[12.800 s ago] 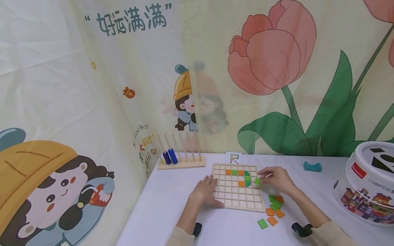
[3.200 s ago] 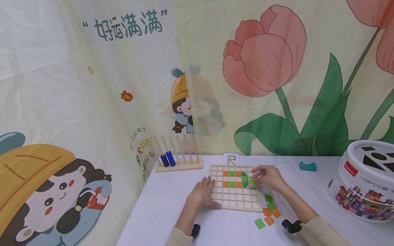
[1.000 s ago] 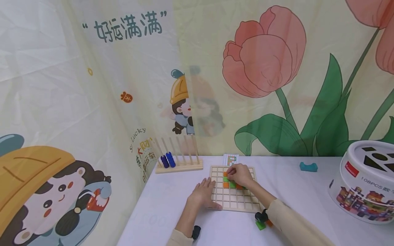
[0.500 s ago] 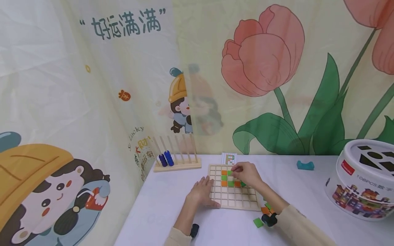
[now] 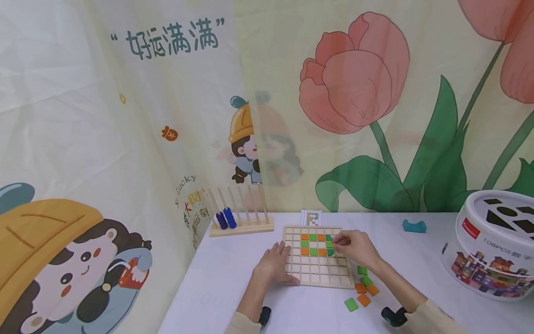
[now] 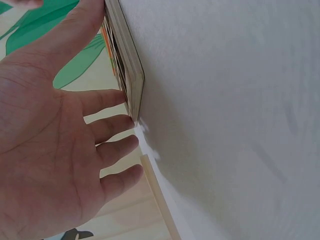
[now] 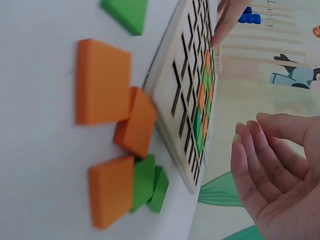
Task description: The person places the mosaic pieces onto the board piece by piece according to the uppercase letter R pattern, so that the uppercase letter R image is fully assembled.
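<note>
A wooden grid board (image 5: pixel 321 277) lies on the white table, with orange, green and dark-green rounded tiles set in a ring of cells in its upper part. A green tile (image 5: pixel 305 244) sits at the ring's left side, between two orange ones. My left hand (image 5: pixel 273 264) rests along the board's left edge, fingers extended, fingertips at the rim in the left wrist view. Over the board's right edge hovers my right hand (image 5: pixel 359 248). Its fingers are loosely bent, and the right wrist view shows nothing between thumb and fingertips.
Several loose green and orange tiles (image 5: pixel 364 300) lie beyond the board's near right corner. Behind the board is a small pattern card (image 5: pixel 311 217). A peg rack (image 5: pixel 246 227) with blue beads stands back left; a teal piece (image 5: pixel 414 226) and a large white bucket (image 5: pixel 486 260) are at right.
The ring's lower row has gained orange and green tiles. My right hand carried a green tile to the ring's left side, let it go and drew back right. My left hand stayed.
</note>
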Available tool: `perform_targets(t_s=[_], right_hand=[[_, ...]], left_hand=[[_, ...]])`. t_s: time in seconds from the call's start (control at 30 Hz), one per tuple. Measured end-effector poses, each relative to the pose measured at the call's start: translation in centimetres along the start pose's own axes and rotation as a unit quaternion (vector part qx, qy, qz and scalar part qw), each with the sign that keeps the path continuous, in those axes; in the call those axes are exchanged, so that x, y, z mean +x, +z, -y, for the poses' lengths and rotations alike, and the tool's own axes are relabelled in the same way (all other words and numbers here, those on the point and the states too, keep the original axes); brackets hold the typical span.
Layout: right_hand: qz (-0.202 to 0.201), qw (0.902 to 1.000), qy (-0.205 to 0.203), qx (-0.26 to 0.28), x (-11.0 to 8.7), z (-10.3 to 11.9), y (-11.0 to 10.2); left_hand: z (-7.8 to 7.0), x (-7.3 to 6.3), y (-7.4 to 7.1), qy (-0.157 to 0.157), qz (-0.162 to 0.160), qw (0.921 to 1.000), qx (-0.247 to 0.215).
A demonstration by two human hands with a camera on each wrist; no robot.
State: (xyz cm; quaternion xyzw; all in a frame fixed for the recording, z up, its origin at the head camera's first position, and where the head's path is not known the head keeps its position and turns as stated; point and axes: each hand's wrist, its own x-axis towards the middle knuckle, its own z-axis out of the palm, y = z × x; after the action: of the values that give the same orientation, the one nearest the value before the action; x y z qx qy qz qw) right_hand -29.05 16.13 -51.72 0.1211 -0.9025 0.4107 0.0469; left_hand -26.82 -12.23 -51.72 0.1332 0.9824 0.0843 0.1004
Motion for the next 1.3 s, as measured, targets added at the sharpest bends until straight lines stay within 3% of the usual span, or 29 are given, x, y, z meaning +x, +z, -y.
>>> perform_targets(t_s=[0.33,0.57,0.77,0.93,1.3], right_hand=[[0.041,0.9978,0.015,-0.051,-3.6,-1.2,-2.4],[0.07,0.9945,0.053,-0.058,-5.3,-2.5,-2.7],[0.077,0.9932,0.049,-0.073,-5.8,-3.0,-2.9],[0.095,0.9882,0.081,-0.089,-6.2,-3.3,-3.0],[0.094,0.9872,0.103,-0.078,-7.2,-3.5,-3.3]], left_hand=[[0.3,-0.3,0.2,0.001,0.004,0.9999,-0.01],[0.3,-0.2,0.4,0.002,0.005,0.9999,-0.009],[0.3,-0.1,0.2,0.001,-0.001,0.9998,-0.018],[0.3,0.1,0.2,0.006,0.0,0.9999,-0.015],[0.2,0.0,-0.2,0.002,0.004,0.9999,-0.016]])
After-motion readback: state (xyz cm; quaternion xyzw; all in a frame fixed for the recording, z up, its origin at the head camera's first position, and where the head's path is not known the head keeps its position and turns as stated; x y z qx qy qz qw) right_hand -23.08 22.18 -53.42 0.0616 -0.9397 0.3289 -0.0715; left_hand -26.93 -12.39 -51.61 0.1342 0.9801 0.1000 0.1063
